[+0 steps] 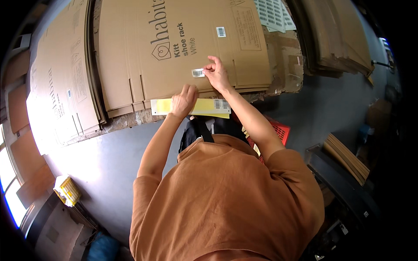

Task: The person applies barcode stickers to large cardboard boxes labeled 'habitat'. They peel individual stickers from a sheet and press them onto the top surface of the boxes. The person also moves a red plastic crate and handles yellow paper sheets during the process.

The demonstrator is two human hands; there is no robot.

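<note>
A flat printed cardboard box lies on top of a stack in front of me. My right hand is over it, its thumb and a finger pinching the right edge of a small white barcode sticker. The sticker is at the cardboard's surface; I cannot tell whether it is stuck down. Another barcode sticker sits farther up on the same box. At the near edge of the stack, my left hand is closed on a yellow and white label sheet, which has a few barcode labels at its right end.
Left of this stack is another pile of flat boxes. White sheets of barcode labels lie at the far right, near more stacked cardboard. A red plastic basket stands beside my right forearm. Cardboard strips rest at the lower right.
</note>
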